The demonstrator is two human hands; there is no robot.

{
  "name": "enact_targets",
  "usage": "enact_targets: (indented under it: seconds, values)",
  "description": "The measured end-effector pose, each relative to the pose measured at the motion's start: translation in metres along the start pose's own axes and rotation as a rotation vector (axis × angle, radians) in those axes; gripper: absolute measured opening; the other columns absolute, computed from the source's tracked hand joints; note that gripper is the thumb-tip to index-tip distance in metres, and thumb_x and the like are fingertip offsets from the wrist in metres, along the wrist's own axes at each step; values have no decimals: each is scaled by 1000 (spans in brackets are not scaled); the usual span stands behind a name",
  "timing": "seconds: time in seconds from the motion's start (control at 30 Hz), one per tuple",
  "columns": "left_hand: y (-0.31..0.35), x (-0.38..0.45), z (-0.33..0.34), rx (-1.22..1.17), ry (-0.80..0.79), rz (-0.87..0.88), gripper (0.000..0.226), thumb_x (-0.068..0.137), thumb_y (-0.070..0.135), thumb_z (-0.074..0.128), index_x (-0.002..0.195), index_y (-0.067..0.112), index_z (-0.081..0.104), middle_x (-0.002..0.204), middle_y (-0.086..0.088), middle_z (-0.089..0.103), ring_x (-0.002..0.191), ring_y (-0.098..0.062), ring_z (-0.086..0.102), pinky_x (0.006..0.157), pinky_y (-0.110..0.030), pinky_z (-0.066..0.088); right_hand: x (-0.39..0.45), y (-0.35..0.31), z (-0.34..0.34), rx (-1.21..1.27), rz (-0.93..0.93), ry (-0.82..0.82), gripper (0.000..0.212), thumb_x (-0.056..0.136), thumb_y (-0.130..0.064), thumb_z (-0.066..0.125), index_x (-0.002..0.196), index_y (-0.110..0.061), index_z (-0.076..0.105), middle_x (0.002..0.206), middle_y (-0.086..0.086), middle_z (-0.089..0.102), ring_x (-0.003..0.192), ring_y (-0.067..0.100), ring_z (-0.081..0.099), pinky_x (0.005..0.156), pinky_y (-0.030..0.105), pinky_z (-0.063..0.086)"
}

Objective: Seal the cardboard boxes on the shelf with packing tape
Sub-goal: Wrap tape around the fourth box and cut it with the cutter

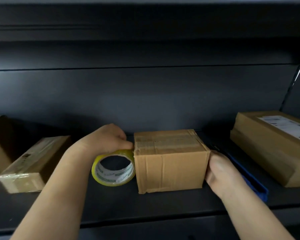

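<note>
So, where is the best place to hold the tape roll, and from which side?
Probably the top arc of the tape roll, from above and the left. It stands on edge with its open core facing out, its right side against the middle box; the left hand already holds it there.

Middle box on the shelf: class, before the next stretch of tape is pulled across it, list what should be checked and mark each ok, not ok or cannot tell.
1. Tape roll in hand: ok, left hand grips it from above.
2. Roll up against the middle box: ok, it touches the box's upper left edge.
3. Box steadied: ok, right hand presses its right side.
4. Box flaps closed: ok, top lies flat with tape already across.
5. Tape end stuck down: cannot tell, fingers hide it.
6. Blue tool within reach: ok, beside the right hand.
</note>
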State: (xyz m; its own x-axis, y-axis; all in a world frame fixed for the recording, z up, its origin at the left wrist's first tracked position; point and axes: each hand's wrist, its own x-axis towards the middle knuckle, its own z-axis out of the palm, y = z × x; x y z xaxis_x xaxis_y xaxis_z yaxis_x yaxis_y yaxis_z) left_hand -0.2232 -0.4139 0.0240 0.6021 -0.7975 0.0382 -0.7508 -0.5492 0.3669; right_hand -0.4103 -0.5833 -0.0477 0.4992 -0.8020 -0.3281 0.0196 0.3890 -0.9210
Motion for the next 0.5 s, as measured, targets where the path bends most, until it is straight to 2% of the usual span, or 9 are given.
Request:
enact_targets:
  seconds: [0.07, 0.13, 0.17, 0.23, 0.3, 0.37, 0.43, 0.5]
  values:
    - [4, 0, 0, 39, 19, 2, 34, 73, 32, 67, 49, 14, 50, 49, 2, 42, 47, -10, 39, 47, -24, 30, 1, -6, -3, 28, -137, 110, 22, 92, -5, 47, 111, -5, 58, 95, 12, 64, 83, 23, 59, 76, 35, 49]
    - [6, -2, -1, 66, 24, 3, 33, 72, 33, 67, 51, 13, 52, 49, 1, 42, 47, -11, 38, 47, -25, 30, -8, -26, -11, -36, -470, 184, 28, 89, -7, 53, 117, -14, 55, 101, 7, 61, 85, 14, 56, 74, 24, 44]
    - [5, -2, -2, 74, 25, 3, 32, 72, 33, 67, 51, 13, 53, 49, 2, 42, 47, -11, 38, 47, -25, 30, -17, -38, -10, -143, -670, 127, 29, 89, -16, 57, 117, -21, 55, 109, 2, 61, 92, 9, 56, 78, 20, 42]
    - [6, -3, -3, 87, 33, 12, 34, 71, 34, 67, 48, 14, 51, 47, 4, 42, 47, -10, 39, 46, -23, 30, -43, -54, 7, -552, -934, -189, 47, 82, -49, 55, 127, -38, 48, 129, -15, 52, 114, 1, 49, 92, 16, 34]
    - [9, -4, -3, 102, 50, 32, 35, 71, 34, 67, 45, 18, 50, 47, 6, 45, 48, -9, 42, 47, -23, 31, -61, -50, 39, -1145, -1041, -468, 75, 75, -72, 39, 142, -44, 20, 148, -21, 27, 134, 0, 26, 107, 23, 20]
    - [9, -7, -4, 135, 51, 51, 33, 75, 32, 66, 47, 23, 51, 51, 8, 50, 52, -4, 46, 47, -19, 33, -70, -35, 65, -1531, -1138, -590, 80, 80, -73, 32, 146, -36, 6, 154, -16, 8, 140, 1, 8, 114, 32, 8]
    - [4, -11, -6, 135, 57, 34, 34, 76, 33, 66, 47, 21, 52, 50, 7, 48, 49, -4, 44, 43, -14, 32, -68, -27, 71, -1604, -1139, -567, 76, 85, -70, 27, 147, -32, 7, 155, -15, 5, 140, 1, 5, 114, 34, 4]
    - [-5, -16, -11, 95, 66, -11, 38, 77, 35, 67, 47, 17, 52, 47, 4, 43, 45, -8, 40, 43, -18, 31, -60, -30, 58, -1618, -1078, -514, 73, 83, -72, 14, 146, -36, 9, 153, -17, 4, 140, 1, 6, 115, 34, 4]
